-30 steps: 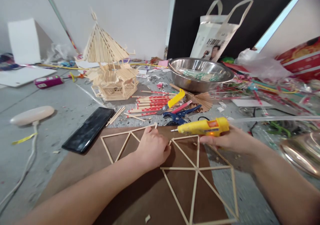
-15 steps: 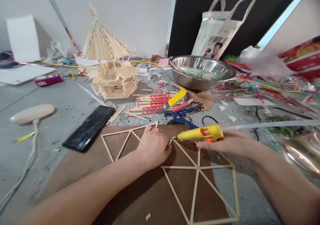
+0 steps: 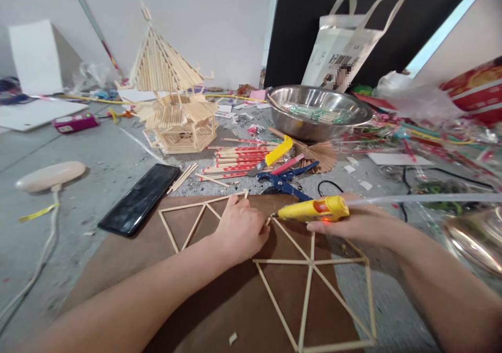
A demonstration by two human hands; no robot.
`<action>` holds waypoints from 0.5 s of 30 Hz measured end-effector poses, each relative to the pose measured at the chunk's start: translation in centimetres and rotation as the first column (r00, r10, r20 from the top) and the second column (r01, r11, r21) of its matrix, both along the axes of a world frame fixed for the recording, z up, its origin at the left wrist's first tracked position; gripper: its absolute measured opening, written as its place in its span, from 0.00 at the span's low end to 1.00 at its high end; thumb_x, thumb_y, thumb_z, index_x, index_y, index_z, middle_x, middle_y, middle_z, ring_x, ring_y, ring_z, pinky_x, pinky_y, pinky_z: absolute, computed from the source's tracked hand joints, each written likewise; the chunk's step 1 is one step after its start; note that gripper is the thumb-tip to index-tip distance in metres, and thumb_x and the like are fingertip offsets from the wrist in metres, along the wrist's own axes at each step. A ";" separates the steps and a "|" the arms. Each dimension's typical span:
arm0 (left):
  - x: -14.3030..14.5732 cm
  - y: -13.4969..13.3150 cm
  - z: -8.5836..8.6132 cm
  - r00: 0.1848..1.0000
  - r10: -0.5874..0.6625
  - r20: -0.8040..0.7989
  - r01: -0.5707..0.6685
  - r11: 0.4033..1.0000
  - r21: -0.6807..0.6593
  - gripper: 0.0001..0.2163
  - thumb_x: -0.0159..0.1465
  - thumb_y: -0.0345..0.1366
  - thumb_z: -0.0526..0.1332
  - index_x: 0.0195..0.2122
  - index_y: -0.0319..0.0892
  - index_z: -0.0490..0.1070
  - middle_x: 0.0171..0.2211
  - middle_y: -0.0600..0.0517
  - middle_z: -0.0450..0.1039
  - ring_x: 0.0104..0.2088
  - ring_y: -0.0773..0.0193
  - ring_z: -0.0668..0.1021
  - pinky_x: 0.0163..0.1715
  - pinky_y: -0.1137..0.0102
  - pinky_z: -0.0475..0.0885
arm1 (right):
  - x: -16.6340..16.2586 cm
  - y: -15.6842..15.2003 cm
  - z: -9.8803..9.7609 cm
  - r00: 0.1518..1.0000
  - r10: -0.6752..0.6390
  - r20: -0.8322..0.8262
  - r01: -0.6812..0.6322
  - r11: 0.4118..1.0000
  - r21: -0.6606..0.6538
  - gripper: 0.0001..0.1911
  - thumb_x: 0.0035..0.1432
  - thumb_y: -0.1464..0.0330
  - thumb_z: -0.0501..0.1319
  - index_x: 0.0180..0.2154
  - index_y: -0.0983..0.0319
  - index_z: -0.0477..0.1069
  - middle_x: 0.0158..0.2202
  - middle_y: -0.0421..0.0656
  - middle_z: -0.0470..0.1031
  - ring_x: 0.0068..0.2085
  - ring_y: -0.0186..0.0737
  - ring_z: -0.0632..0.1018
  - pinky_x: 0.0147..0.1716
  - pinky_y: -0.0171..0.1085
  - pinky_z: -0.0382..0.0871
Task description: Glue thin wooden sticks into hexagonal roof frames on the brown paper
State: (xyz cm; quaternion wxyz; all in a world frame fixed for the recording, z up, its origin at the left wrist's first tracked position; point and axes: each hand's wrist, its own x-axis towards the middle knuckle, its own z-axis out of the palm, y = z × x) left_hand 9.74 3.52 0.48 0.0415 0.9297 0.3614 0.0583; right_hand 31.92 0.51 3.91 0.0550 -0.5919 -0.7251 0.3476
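Note:
In the head view my right hand (image 3: 353, 223) is wrapped round a yellow hot glue gun (image 3: 309, 209), whose orange-red light glows. Its nozzle meets the tip of a small wooden stick (image 3: 268, 221) pinched in my left hand (image 3: 243, 227); most of that stick is hidden by the fingers. Just below the gun lies a flat hexagonal stick frame (image 3: 311, 263) with spokes crossing at its centre. Its upper left side is open. Partly behind my left hand is a second stick frame (image 3: 190, 229). Both frames rest on a brown sheet (image 3: 219, 306).
Behind stand a stick-built pavilion model (image 3: 176, 117) and a steel basin (image 3: 290, 120). Nearer are red-marked sticks (image 3: 235, 162), a yellow-handled knife (image 3: 278, 151), blue pliers (image 3: 286, 185) and a black phone (image 3: 139, 198). A white lamp-like object (image 3: 50, 177) lies left. Clutter covers the right.
Both hands, the glue gun and the sticks keep nearly the same places. Only the camera view has shifted very slightly.

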 end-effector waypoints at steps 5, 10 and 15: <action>0.0 0.0 0.0 1.000 -0.007 0.004 0.007 1.000 -0.001 0.14 0.57 0.38 0.49 0.20 0.39 0.68 0.20 0.49 0.70 0.28 0.60 0.70 0.34 0.62 0.57 | 0.1 0.1 0.0 1.000 0.012 -0.002 -0.012 1.000 0.022 0.15 0.47 0.58 0.56 0.36 0.57 0.71 0.30 0.37 0.75 0.29 0.37 0.73 0.27 0.33 0.66; 0.1 0.1 -0.1 1.000 -0.025 0.007 0.025 1.000 -0.004 0.15 0.57 0.39 0.48 0.20 0.40 0.68 0.20 0.49 0.71 0.29 0.60 0.70 0.34 0.62 0.57 | -0.4 0.1 0.1 0.999 -0.034 -0.029 0.034 0.999 0.012 0.17 0.46 0.57 0.56 0.39 0.56 0.70 0.34 0.37 0.74 0.32 0.39 0.74 0.32 0.35 0.67; 0.2 0.2 0.0 1.000 -0.028 -0.008 0.028 1.000 -0.001 0.14 0.57 0.38 0.48 0.20 0.39 0.68 0.20 0.48 0.70 0.28 0.60 0.70 0.33 0.62 0.57 | -0.2 0.0 0.0 0.999 -0.024 -0.034 0.023 0.999 -0.041 0.18 0.46 0.57 0.56 0.39 0.55 0.69 0.35 0.37 0.74 0.34 0.39 0.73 0.34 0.35 0.67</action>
